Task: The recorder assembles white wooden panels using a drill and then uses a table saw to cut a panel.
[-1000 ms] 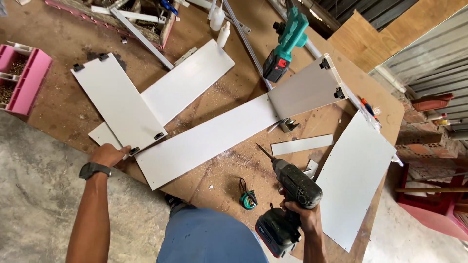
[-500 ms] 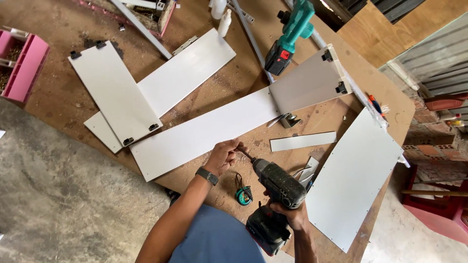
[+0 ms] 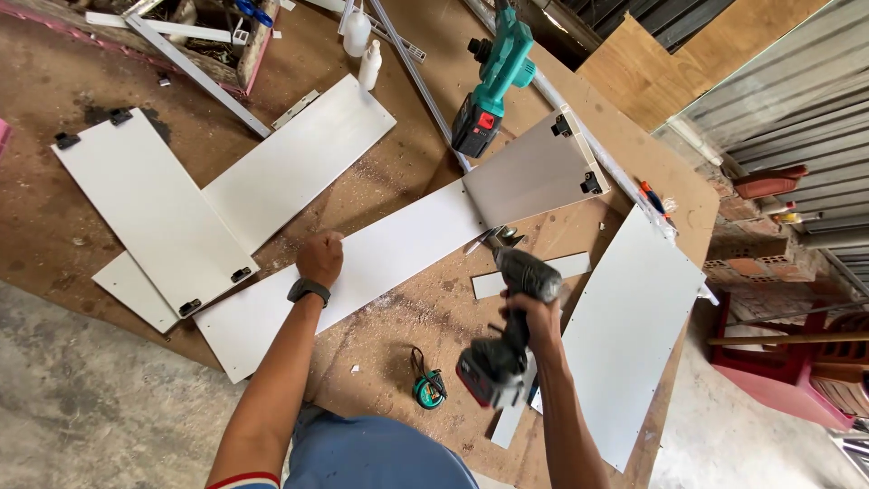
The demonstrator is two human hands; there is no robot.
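Nearest the body, the right hand [image 3: 529, 312] is wrapped tight around the grip of a dark drill [image 3: 507, 335], battery end toward the person and bit end pointing at the joint ahead; the drill is blurred, so its exact tilt cannot be told. Just left of it a tape measure [image 3: 427, 388] lies on the counter [image 3: 398, 312]. The left hand [image 3: 319, 258] is closed into a loose fist and presses down on the long panel [image 3: 362, 263], which lies flat across the counter's middle. At that panel's far end a short panel [image 3: 529, 172] stands up from it, tilted, with a small metal fitting [image 3: 502, 237] at the corner where they meet. For a clean drive, I judge the bit should sit square on the fitting before the trigger is squeezed, with the pressing hand kept well apart from the bit and weight held on the long panel so it cannot slide. Beyond, a teal drill [image 3: 493, 72] rests on a rail.
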